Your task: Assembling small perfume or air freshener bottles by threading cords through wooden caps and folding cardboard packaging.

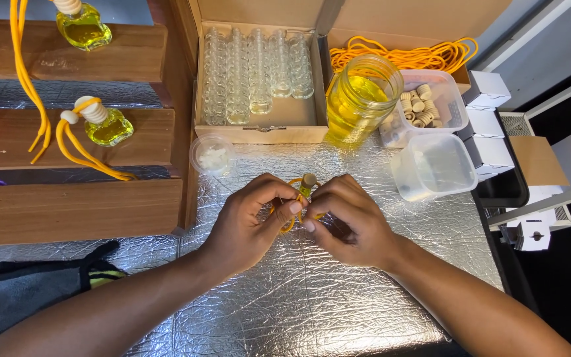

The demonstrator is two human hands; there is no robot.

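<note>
Left hand: my left hand point(249, 218) is curled in at the middle of the table, thumb and forefinger pinched together on the yellow cord point(293, 206).
Right hand: my right hand point(348, 221) meets it from the other side, fingertips closed on the same cord and on the small bottle point(307, 187) between the two hands.
Small bottle: it sits upright between my fingertips, just above the silver foil mat point(338, 297), its pale wooden cap point(309, 179) poking out on top. Most of the glass is hidden by my fingers, so I cannot tell how full it is.
Cord: looped around the bottle neck, as far as I can make out; the loop's lower part shows under my left thumb.
Nearby: a big glass jar point(361, 99) of yellow liquid stands open just beyond my hands, beside a cardboard box point(259, 129) of empty bottles, a tub of wooden caps point(431, 99) and an empty clear tub point(434, 165). A small round dish point(213, 155) sits to the left.
Shelves: two finished bottles point(104, 125) with cords rest on the wooden steps point(74, 205).
Risk: I judge the grip is slight and on a small, smooth thing; a tug on the cord could tip the bottle and spill it on the mat, or pull the cap loose. A wide elbow move could knock the open jar.
</note>
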